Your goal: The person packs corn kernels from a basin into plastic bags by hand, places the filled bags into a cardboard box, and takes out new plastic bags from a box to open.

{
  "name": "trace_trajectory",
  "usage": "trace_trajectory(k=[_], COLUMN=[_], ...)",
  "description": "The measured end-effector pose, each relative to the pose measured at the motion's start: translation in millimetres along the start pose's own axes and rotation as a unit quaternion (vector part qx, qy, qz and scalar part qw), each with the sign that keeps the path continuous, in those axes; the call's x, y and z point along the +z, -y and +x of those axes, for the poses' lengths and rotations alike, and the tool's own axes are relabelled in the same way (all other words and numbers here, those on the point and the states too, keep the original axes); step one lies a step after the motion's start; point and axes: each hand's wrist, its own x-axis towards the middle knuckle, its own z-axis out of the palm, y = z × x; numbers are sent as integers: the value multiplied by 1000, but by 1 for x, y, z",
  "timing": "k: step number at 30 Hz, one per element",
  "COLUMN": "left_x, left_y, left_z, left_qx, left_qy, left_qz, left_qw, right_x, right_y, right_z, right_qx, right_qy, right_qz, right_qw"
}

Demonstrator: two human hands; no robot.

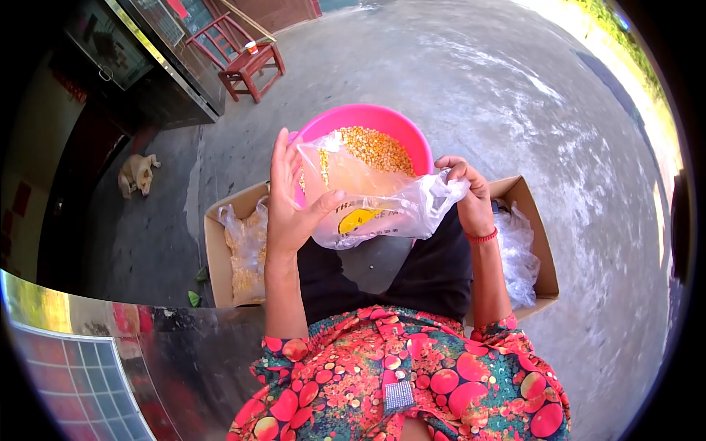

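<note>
A clear plastic bag with a yellow smiley print hangs sideways in front of me, over the near rim of a pink basin. Corn kernels lie in the basin, partly seen through the plastic. My right hand is closed on the bunched handle end of the bag. At the bag's other end is my left hand, its fingers stretched upward and thumb apart, against the plastic. Whether anything is inside the bag is hard to tell.
On the left a cardboard box holds bagged corn; on the right another box holds plastic bags. A red wooden chair with a cup stands at the back left. A dog lies near the doorway.
</note>
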Motion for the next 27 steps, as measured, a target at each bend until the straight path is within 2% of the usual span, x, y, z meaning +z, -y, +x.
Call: trace_trajectory(k=[1,3,4,6,7,9,11,13,14,15,17,18,20,21,23,24,25,27], left_x=[4,7,7,7,6,5,3,1,-2,-2,-1,0,5,7,9,10,8,1], left_y=[-11,-27,-28,-32,-37,-47,-43,-33,-19,0,37,47,63,69,75,70,76,93], left_z=[3,8,7,6,5,-1,-11,-22,-30,-41,-63,-72,-86,-90,-96,-93,-96,-101], left_qx=[0,-68,-68,53,53,177,192,111,33,33,-191,-193,-271,-274,-336,-342,-344,-337], left_qy=[-1,-5,-6,-74,-73,-149,-142,-28,30,31,73,71,63,61,80,84,85,32], left_qz=[0,115,114,166,165,210,214,197,187,187,45,45,-32,-33,-84,-97,-96,-173], left_qw=[1000,991,991,982,982,950,947,974,981,981,978,978,960,959,935,931,930,925], right_x=[1,3,8,10,9,5,-1,-3,-6,-9,-17,-15,-9,-2,18,22,22,18], right_y=[2,7,11,18,18,17,9,6,7,4,-10,-9,-4,3,14,6,-8,-41], right_z=[0,-1,-1,3,3,2,3,3,4,3,-8,-8,-6,-5,-4,-7,-10,-12], right_qx=[-16,-20,-62,-130,-130,-173,-179,-71,-49,-43,-5,-4,108,110,253,159,161,-32], right_qy=[18,19,4,-17,-18,-52,-47,18,96,166,198,200,196,198,209,202,202,74], right_qz=[-28,-42,-70,-130,-130,-185,-193,-242,-297,-392,-505,-504,-456,-456,-342,-399,-398,-538], right_qw=[999,999,996,983,983,966,964,968,949,904,840,840,861,861,881,880,881,839])
